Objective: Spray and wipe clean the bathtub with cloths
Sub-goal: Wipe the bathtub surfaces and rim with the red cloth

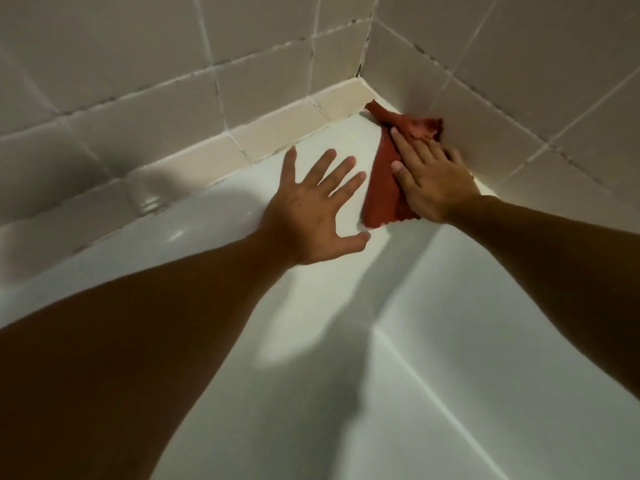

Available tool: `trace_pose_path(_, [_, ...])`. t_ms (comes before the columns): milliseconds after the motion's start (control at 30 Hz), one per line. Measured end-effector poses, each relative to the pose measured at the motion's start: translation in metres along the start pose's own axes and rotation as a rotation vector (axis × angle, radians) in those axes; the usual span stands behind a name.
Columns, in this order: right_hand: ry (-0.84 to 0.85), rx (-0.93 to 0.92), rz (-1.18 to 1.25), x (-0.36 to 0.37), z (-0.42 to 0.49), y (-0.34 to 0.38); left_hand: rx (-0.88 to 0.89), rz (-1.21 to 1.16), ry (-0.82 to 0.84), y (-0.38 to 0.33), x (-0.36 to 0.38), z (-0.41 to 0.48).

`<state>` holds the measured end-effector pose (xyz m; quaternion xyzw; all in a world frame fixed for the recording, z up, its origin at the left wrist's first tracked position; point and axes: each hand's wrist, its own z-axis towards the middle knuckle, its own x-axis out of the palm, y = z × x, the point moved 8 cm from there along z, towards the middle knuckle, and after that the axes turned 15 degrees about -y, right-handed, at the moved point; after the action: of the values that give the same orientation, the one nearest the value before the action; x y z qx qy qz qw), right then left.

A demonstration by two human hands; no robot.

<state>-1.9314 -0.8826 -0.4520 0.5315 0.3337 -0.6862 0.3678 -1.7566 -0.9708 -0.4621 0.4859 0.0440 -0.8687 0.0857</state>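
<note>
A red cloth (384, 181) lies on the flat corner rim of the white bathtub (214, 244), pushed up into the tiled corner. My right hand (433, 178) presses flat on top of the cloth, fingers stretched toward the corner. My left hand (315, 209) rests on the bare rim just left of the cloth, fingers spread, holding nothing. The inner wall of the tub slopes down toward me. No spray bottle is in view.
Beige wall tiles (145, 57) with dark, stained grout rise behind and to the right of the rim and meet in a corner (363, 74). A narrow tiled ledge (270, 129) runs along the back edge of the tub.
</note>
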Motion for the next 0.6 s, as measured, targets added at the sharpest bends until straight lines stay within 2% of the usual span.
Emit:
trace_pose_path(133, [0.037, 0.046, 0.051, 0.003, 0.004, -0.005, -0.041, 0.014, 0.112, -0.003, 0.001, 0.004])
trace_pose_path(233, [-0.041, 0.129, 0.066, -0.003, 0.016, 0.003, -0.079, -0.045, 0.184, 0.005, 0.001, 0.006])
trace_pose_path(300, [-0.096, 0.201, 0.055, -0.002, 0.031, 0.024, -0.079, -0.118, 0.217, 0.008, -0.002, 0.007])
trace_pose_path(367, [-0.072, 0.15, 0.048, 0.002, 0.042, 0.057, -0.082, -0.217, 0.253, 0.011, -0.008, 0.007])
trace_pose_path(433, [-0.095, 0.098, 0.13, 0.003, 0.036, 0.079, -0.103, -0.328, 0.208, 0.021, -0.02, -0.002])
trace_pose_path(500, [-0.128, 0.128, 0.213, 0.003, 0.026, 0.075, -0.09, -0.391, 0.142, 0.036, -0.035, -0.02])
trace_pose_path(600, [-0.141, 0.306, 0.209, 0.003, 0.028, 0.065, -0.067, -0.385, 0.146, 0.061, -0.056, -0.053])
